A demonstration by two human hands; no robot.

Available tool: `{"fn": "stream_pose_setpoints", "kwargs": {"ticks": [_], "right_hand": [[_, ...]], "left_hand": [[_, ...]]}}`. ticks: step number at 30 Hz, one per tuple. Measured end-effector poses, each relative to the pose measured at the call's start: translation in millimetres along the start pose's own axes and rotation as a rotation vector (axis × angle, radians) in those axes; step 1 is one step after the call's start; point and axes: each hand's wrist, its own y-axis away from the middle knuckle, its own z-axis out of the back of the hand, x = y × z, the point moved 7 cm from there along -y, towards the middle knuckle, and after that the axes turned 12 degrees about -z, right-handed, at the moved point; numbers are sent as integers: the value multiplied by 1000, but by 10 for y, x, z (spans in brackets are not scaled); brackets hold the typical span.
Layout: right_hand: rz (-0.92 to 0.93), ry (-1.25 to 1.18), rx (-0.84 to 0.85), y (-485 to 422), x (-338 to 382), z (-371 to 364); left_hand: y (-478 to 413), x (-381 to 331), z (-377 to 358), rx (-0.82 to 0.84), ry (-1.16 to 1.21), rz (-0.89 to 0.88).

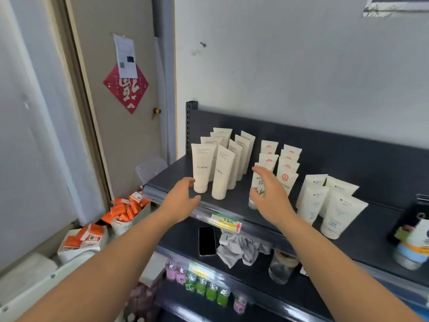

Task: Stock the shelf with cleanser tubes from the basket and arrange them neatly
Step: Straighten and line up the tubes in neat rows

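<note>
Cream FLORAL tubes (202,170): standing cap-down in two rows at the left end of the dark shelf (232,208), front pair nearest me.
Left hand (183,198): open, fingers loosely bent, nothing in it. My fingertips are just beside the front-left FLORAL tube, low on its left side.
Right hand (269,194): open as well, fingers spread, empty, raised in front of the green-leaf tube (256,182).
Green-leaf tube: upright and partly hidden behind my palm. Touching it or not, I can't tell.
Red-logo tubes (286,175): two rows, right behind my right hand.
Blue-print tubes (336,212): four, further right, clear of both hands.
Lower shelf: black phone (206,240) beside a grey cloth (239,249).
</note>
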Motion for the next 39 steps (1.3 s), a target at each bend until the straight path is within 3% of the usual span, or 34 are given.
{"fn": "stream_pose_setpoints", "kwargs": {"ticks": [9, 14, 25, 29, 39], "right_hand": [[-7, -107, 124, -433, 103, -470], [-118, -224, 116, -675, 12, -663], [-382, -357, 49, -817, -309, -1314], [-391, -400, 57, -830, -322, -1361], [-436, -394, 135, -743, -361, -1265]], "left_hand": [[-455, 306, 104, -98, 45, 121], [-685, 361, 71, -125, 157, 128], [-1029, 770, -296, 122, 356, 21], [-1110, 865, -334, 221, 502, -44], [-1149, 963, -342, 378, 559, -155]]}}
